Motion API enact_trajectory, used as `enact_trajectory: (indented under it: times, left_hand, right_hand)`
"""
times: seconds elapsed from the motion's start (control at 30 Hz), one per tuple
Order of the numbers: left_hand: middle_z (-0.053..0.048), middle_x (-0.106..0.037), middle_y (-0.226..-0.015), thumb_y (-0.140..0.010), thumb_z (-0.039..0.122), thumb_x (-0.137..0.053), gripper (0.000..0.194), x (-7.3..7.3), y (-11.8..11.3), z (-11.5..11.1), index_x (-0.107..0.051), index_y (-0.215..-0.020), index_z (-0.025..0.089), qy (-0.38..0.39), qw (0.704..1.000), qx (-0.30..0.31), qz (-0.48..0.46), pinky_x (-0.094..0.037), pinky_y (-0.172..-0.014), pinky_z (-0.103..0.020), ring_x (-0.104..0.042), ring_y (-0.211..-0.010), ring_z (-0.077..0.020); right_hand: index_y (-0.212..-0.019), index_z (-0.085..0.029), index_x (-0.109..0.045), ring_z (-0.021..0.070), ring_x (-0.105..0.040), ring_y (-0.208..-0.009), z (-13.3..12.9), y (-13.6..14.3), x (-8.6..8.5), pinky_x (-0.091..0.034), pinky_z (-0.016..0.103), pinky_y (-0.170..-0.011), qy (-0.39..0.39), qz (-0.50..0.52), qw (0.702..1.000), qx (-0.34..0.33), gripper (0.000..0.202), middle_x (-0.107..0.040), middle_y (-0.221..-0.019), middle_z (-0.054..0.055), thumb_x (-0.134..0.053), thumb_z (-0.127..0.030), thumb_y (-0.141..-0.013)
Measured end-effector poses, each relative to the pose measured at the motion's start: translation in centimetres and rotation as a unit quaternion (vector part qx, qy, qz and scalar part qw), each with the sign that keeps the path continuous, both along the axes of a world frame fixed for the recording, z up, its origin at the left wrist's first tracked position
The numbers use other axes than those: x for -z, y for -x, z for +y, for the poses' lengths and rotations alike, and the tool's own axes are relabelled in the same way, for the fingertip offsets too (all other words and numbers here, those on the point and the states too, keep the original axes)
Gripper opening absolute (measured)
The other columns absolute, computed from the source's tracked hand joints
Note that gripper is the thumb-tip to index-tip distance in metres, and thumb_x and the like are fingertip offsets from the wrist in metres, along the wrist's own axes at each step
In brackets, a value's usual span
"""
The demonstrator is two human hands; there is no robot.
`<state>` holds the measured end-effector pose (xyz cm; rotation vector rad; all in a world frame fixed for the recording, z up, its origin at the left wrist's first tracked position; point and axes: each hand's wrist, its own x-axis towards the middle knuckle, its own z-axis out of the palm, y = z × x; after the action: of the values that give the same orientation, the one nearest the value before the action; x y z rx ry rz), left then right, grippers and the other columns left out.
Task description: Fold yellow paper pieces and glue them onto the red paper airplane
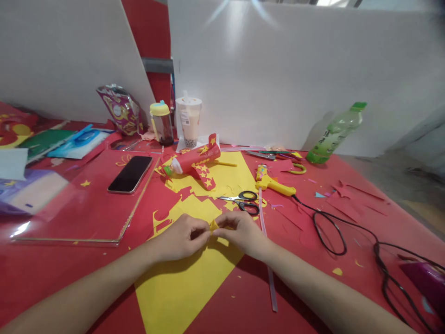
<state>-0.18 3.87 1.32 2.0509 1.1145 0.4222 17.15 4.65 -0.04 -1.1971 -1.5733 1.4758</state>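
Above the yellow sheet on the red desk, a small folded yellow piece is being pinched between the fingertips of the left hand and right hand, apparently so its crease is being kept tight.

The table is red; the folded piece and the sheet are plain yellow. Black handles and silver blades make up the scissors. The glue gun is yellow, with a multicoloured patch whose pattern is too small to make out for certain, and its cord is black. Yellow stars dot the red rocket. The phone has a black screen. The bottle is translucent green with a deeper green cap and dark lettering. The cup shows pale beige over dark dots; the jar has a yellow lid. The pouch is purple with gold, the board greyish white.
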Motion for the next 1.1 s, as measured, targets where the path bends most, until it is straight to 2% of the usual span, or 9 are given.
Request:
enact_trajectory:
  times: [0.17, 0.37, 0.53, 0.63, 0.73, 0.83, 0.97, 1.1]
  left_hand:
    - [0.003, -0.05, -0.045, -0.077, 0.019, -0.041, 0.025, -0.08, -0.04, 0.02, -0.053, -0.055, 0.014, 0.006, 1.0, 0.023, 0.001, -0.028, -0.043, -0.018, -0.04, -0.042, -0.0067]
    - [0.002, -0.055, -0.051, -0.076, 0.018, -0.041, 0.022, -0.22, -0.07, 0.17, -0.054, -0.058, 0.015, 0.006, 1.0, 0.016, 0.005, -0.032, -0.046, -0.018, -0.045, -0.045, -0.0075]
    - [0.004, -0.054, -0.051, -0.071, 0.012, -0.042, 0.012, -0.17, -0.12, 0.08, -0.053, -0.068, 0.016, 0.023, 0.999, -0.002, -0.025, -0.033, -0.045, -0.018, -0.045, -0.044, -0.0075]
    - [0.004, -0.054, -0.051, -0.074, 0.015, -0.043, 0.01, -0.28, -0.17, 0.0, -0.052, -0.07, 0.016, 0.031, 0.999, 0.003, -0.03, -0.035, -0.047, -0.018, -0.047, -0.045, -0.0083]
    - [0.004, -0.054, -0.051, -0.082, 0.024, -0.039, 0.022, -0.31, -0.23, -0.05, -0.049, -0.064, 0.016, 0.04, 0.999, 0.002, -0.035, -0.036, -0.048, -0.018, -0.049, -0.045, -0.0082]
    - [0.002, -0.056, -0.052, -0.086, 0.025, -0.033, 0.03, -0.18, -0.28, -0.06, -0.048, -0.061, 0.016, 0.056, 0.997, 0.009, -0.051, -0.038, -0.049, -0.018, -0.05, -0.044, -0.0073]
    - [0.002, -0.055, -0.049, -0.085, 0.023, -0.035, 0.032, -0.09, -0.32, -0.08, -0.048, -0.057, 0.015, 0.026, 0.999, 0.005, -0.038, -0.037, -0.049, -0.017, -0.05, -0.045, -0.0076]
    - [0.003, -0.05, -0.042, -0.082, 0.022, -0.038, 0.032, -0.22, -0.39, -0.21, -0.043, -0.051, 0.015, 0.02, 1.0, -0.003, -0.023, -0.032, -0.044, -0.017, -0.046, -0.041, -0.0073]
  right_hand:
    - [-0.053, -0.016, -0.059, 0.0077, -0.048, -0.044, 0.05, 0.18, -0.17, -0.037, 0.021, -0.045, 0.07, 0.017, 0.997, 0.006, 0.024, -0.055, -0.046, -0.004, -0.076, -0.032, -0.046]
    - [-0.049, -0.016, -0.058, 0.0073, -0.047, -0.042, -0.01, 0.25, -0.5, -0.035, 0.021, -0.044, 0.094, 0.043, 0.993, 0.053, 0.024, -0.056, -0.045, -0.004, -0.077, -0.029, -0.041]
    - [-0.048, -0.016, -0.059, 0.0077, -0.049, -0.045, 0.01, 0.35, -0.73, -0.036, 0.021, -0.046, 0.102, 0.078, 0.987, 0.092, 0.023, -0.058, -0.047, -0.004, -0.078, -0.025, -0.04]
    - [-0.049, -0.016, -0.06, 0.0079, -0.049, -0.045, -0.04, 0.41, -0.65, -0.036, 0.022, -0.047, 0.1, 0.076, 0.988, 0.093, 0.022, -0.059, -0.049, -0.003, -0.078, -0.025, -0.041]
    - [-0.051, -0.016, -0.059, 0.0078, -0.048, -0.044, -0.18, 0.48, -0.46, -0.036, 0.022, -0.047, 0.1, 0.064, 0.989, 0.085, 0.023, -0.058, -0.05, -0.003, -0.077, -0.027, -0.042]
    - [-0.051, -0.016, -0.057, 0.0077, -0.048, -0.046, -0.33, 0.65, -0.39, -0.036, 0.022, -0.048, 0.093, 0.061, 0.99, 0.083, 0.025, -0.056, -0.05, -0.004, -0.077, -0.028, -0.043]
    - [-0.056, -0.016, -0.054, 0.0074, -0.048, -0.049, -0.47, 0.83, -0.65, -0.036, 0.021, -0.048, 0.083, 0.047, 0.992, 0.078, 0.024, -0.053, -0.052, -0.005, -0.074, -0.026, -0.048]
    - [-0.065, -0.015, -0.057, 0.0077, -0.05, -0.051, -0.49, 0.73, -0.9, -0.038, 0.021, -0.048, 0.06, 0.028, 0.997, 0.042, 0.017, -0.053, -0.058, -0.005, -0.069, -0.021, -0.055]
